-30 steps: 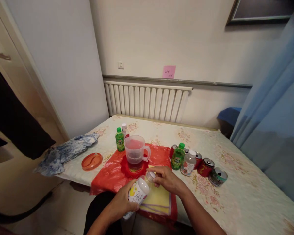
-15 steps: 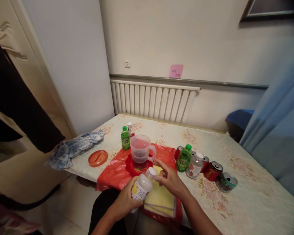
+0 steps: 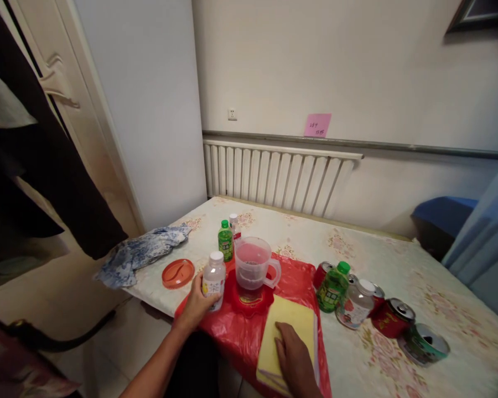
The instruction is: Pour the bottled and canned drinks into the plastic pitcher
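My left hand (image 3: pixel 201 303) is wrapped around a clear bottle (image 3: pixel 214 281) with a white cap and a pale printed label, upright at the left of the red plastic sheet (image 3: pixel 243 340). My right hand (image 3: pixel 291 354) rests on a folded stack of yellow cloths (image 3: pixel 292 312), its fingers slightly bent and apart. Between and beyond my hands, a clear plastic measuring jug (image 3: pixel 252 265) with a handle stands on a red dish (image 3: pixel 251 304); liquid seems to be in the jug.
Left of the jug are a green-capped bottle (image 3: pixel 225 241), a small white-capped bottle (image 3: pixel 234 224), an orange-red lid (image 3: pixel 178 273) and a blue-white cloth (image 3: pixel 143 254). To the right stand a green bottle (image 3: pixel 332 290), a white-capped bottle (image 3: pixel 356 307), a red can (image 3: pixel 392 318) and a green can (image 3: pixel 424 344).
My left hand has moved left and away from me with the bottle, now more upright. My right hand has left the bottle cap and come down onto the yellow cloths. The view has shifted left.
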A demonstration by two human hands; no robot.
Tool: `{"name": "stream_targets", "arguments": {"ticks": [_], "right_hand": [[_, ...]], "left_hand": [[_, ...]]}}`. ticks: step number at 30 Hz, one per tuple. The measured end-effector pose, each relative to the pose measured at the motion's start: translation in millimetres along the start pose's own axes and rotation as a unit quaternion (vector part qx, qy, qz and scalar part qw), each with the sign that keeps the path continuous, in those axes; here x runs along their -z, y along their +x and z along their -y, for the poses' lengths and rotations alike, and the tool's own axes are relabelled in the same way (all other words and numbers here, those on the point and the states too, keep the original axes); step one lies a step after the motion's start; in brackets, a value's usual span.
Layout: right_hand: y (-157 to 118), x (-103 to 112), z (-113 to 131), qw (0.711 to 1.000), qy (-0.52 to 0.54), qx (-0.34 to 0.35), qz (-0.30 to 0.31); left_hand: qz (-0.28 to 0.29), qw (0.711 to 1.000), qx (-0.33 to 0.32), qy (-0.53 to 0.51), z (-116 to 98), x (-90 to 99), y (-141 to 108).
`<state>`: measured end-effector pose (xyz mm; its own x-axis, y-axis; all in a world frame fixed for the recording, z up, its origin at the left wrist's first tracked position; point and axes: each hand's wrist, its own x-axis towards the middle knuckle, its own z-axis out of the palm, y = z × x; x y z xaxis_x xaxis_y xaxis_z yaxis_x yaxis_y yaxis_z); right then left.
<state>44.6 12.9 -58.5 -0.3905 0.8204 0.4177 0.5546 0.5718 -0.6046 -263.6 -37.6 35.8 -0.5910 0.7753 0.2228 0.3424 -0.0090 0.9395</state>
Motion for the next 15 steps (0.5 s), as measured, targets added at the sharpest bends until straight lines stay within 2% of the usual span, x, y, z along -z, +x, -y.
{"name": "stream_targets", "arguments": {"ticks": [3, 8, 15], "right_hand": [[-4.6, -7.5, -2.7, 0.997, -0.056, 0.044, 0.003], [-4.7, -19.6, -18.9, 0.974, -0.139, 0.158, -0.079], [-1.2, -28.2, -32.6, 0.959, -0.139, 0.222, -0.103]], "left_hand": [[0.007, 1.000, -0.013, -0.026, 13.5, -0.8, 29.8], [0.002, 0.999, -0.016, -0.045, 31.0, -8.8, 70.3], [-0.019, 0.998, 0.011, -0.052, 63.0, -24.0, 118.5]]}}
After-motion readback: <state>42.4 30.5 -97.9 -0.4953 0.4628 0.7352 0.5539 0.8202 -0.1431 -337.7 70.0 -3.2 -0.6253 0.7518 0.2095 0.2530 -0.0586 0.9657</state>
